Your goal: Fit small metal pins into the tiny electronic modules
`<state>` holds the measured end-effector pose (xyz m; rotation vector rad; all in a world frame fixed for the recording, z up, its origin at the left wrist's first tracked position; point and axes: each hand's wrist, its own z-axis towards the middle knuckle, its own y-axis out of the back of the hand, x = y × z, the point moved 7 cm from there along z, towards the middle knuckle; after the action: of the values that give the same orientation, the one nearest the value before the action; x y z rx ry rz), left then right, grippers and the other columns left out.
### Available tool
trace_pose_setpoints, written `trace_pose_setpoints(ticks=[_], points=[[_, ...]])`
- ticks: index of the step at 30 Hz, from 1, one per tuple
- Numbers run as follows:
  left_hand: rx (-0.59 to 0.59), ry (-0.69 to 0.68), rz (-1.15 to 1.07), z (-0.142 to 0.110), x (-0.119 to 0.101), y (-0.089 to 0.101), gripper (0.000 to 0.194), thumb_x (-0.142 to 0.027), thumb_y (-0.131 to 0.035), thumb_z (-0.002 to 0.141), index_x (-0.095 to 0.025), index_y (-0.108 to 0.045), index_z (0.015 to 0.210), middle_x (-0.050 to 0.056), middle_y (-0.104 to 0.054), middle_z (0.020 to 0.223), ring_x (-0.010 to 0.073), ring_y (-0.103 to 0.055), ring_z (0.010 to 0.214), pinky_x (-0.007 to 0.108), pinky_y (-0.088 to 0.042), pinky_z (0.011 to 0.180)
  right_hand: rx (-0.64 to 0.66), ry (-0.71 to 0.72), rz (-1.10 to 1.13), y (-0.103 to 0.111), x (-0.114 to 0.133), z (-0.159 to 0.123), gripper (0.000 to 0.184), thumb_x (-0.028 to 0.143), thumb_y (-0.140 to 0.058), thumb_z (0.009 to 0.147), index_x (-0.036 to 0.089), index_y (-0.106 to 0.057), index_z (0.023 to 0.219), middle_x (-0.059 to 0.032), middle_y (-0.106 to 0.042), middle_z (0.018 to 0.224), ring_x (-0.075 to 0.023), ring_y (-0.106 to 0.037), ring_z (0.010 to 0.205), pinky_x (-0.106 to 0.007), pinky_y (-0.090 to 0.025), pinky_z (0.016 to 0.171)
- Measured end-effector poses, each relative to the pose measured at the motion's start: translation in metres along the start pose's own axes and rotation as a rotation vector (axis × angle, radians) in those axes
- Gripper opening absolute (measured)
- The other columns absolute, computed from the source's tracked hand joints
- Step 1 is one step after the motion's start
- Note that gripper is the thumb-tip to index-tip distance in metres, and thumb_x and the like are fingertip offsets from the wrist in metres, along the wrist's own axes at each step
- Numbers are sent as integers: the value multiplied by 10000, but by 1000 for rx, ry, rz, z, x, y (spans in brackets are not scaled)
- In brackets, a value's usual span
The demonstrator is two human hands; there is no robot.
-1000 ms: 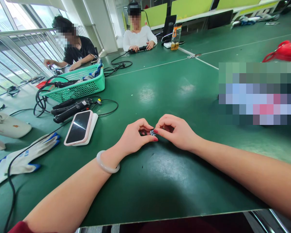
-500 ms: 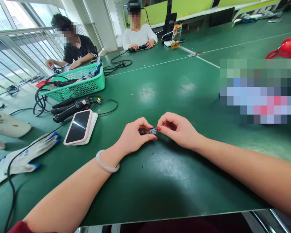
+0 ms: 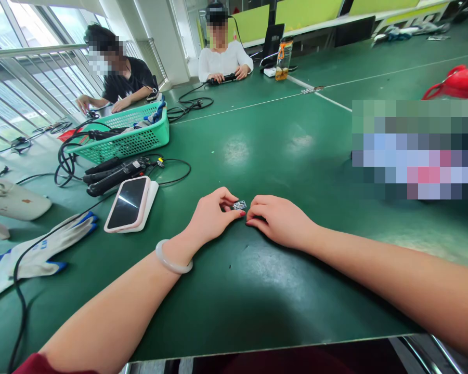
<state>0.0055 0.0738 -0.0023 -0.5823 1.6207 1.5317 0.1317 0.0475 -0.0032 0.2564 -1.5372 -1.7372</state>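
Mid-frame, my left hand (image 3: 214, 217) pinches a patterned piece (image 3: 239, 205); I can't tell whether my curled right hand (image 3: 278, 221) grips anything. Upper left, a green basket (image 3: 134, 145) holds black gear (image 3: 104, 135); upper centre, a bottle (image 3: 284, 58) holds amber liquid (image 3: 281, 73). The white label (image 3: 135, 164) is illegible.

A white glove (image 3: 42, 254) lay near a pink-rimmed phone (image 3: 128, 204). Beyond them stood a green basket (image 3: 140, 139) and, farther back, a bottle (image 3: 283, 61).

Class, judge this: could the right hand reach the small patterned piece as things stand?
Probably yes: the right hand is close beside the small patterned piece, which the left hand holds with one end exposed; nothing visible blocks it.
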Motion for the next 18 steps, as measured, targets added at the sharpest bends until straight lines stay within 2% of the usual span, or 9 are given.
trace_pose_setpoints(ticks=[6, 13, 18], points=[[32, -8, 1, 1, 0, -2, 233, -288, -727, 651, -179, -586, 801, -8, -634, 707, 118, -547, 640, 269, -423, 636, -3, 19, -54, -1, -3, -1, 187, 191, -466, 895, 175, -618, 788, -48, -591, 832, -170, -548, 757, -305, -434, 700], [101, -1, -70, -3, -1, -9, 294, -329, -763, 620, -180, -560, 772, -20, -611, 694, 111, -543, 640, 259, -432, 629, -204, 2, 120, 19, -4, -2, 171, 169, -443, 887, 192, -594, 811, -51, -591, 892, -154, -552, 773, -288, -451, 719], [161, -10, -178, -5, -8, -14, 317, -289, -781, 596, -171, -520, 731, -36, -578, 657, 87, -519, 588, 236, -418, 586, -224, 39, 142, 22, 0, -3, 161, 201, -466, 889, 198, -608, 812, -50, -601, 898, -156, -558, 773, -287, -456, 708]])
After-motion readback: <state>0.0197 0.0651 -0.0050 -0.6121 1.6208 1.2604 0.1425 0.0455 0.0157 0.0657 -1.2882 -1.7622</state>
